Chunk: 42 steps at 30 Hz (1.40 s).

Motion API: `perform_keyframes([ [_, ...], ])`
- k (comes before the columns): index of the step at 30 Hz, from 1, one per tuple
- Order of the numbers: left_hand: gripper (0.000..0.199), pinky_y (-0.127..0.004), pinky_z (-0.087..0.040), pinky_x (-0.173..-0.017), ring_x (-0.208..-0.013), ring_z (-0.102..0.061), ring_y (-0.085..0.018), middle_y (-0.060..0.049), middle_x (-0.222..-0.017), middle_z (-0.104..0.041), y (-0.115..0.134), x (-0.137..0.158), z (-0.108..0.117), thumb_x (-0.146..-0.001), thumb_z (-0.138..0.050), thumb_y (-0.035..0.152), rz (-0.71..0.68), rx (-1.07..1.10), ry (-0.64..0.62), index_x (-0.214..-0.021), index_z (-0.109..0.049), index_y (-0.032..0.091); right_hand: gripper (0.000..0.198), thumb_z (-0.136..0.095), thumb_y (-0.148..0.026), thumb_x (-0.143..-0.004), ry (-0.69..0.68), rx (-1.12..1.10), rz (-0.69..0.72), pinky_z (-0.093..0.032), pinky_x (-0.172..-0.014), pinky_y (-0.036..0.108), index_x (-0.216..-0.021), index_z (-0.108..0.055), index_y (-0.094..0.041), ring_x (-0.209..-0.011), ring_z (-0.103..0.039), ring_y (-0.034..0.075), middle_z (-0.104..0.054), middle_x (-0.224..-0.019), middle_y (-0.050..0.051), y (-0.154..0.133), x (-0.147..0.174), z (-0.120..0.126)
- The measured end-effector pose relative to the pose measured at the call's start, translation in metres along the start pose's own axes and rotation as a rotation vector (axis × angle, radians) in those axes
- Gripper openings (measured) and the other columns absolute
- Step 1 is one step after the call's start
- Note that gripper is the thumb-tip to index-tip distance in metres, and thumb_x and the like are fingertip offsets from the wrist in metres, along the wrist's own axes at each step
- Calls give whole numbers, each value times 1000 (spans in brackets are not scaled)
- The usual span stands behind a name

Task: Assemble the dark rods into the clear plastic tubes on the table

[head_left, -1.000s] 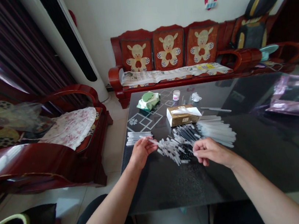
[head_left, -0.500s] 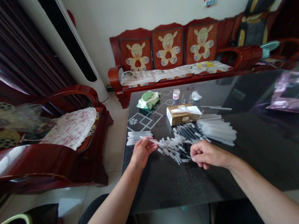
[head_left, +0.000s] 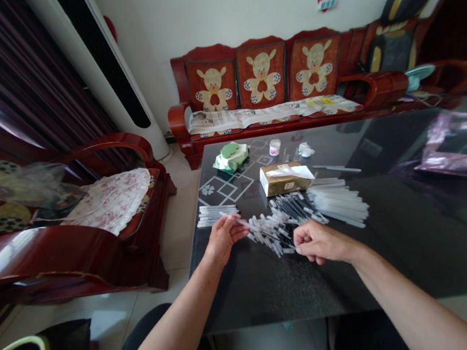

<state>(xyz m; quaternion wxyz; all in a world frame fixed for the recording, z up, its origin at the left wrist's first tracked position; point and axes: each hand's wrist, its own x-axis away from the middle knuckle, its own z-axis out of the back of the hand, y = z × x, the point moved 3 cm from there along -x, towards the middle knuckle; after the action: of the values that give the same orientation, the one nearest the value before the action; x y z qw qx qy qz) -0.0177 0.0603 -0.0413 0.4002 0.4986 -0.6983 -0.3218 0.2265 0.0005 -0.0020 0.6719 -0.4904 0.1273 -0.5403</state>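
Observation:
My left hand is closed on a slim whitish pen barrel, whose end points up and left over a small row of similar finished-looking sticks. My right hand is pinched at the right edge of a loose pile of short white pen caps with small black parts among them. What its fingertips hold, if anything, is too small to make out. Behind the pile lie thin dark pen refills, and to their right a fanned heap of translucent white tubes.
A gold tissue box stands behind the refills. Farther back on the black table are a green wipes pack, a small jar and a crumpled tissue. A purple plastic bag lies on the right.
My right hand has shifted slightly left, toward the cap pile. My left hand stays almost in place with the pen barrel in its fingers.

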Motion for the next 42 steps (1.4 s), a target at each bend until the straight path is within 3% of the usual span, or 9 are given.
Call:
perform_keyframes([
  [16,16,-26,-57,-62,-63,-69,-17,-11,-75,-70,-3,-4,5,-88,-56,23,25,10,5,-92,-60,9,9,-54,-23,-72,0,-29,-3,-37,-37,17,-69,-56,-16,-38,-50,8,-57,-51,-2,-2,0,-1],
  [23,12,-25,-57,-61,-63,-69,-17,-12,-75,-70,-9,3,-5,-88,-56,20,73,1,15,-91,-60,8,10,-55,-24,-73,47,-66,4,-36,-36,15,-70,-57,-15,-38,-53,8,-60,-52,-1,-1,-5,-5],
  [34,14,-26,-58,-64,-67,-70,-17,-11,-76,-70,-27,12,-18,-84,-64,22,106,12,-62,-88,-62,9,18,-62,-22,-71,142,-486,76,-54,-50,27,-86,-57,-12,-50,-64,14,-67,-63,2,-7,-21,-23],
  [42,11,-24,-58,-60,-63,-69,-16,-12,-72,-69,-28,15,-23,-86,-60,18,176,66,-78,-87,-61,7,19,-65,-19,-69,148,-479,123,-54,-51,26,-85,-58,-12,-50,-64,13,-66,-62,1,-7,-26,-29],
])
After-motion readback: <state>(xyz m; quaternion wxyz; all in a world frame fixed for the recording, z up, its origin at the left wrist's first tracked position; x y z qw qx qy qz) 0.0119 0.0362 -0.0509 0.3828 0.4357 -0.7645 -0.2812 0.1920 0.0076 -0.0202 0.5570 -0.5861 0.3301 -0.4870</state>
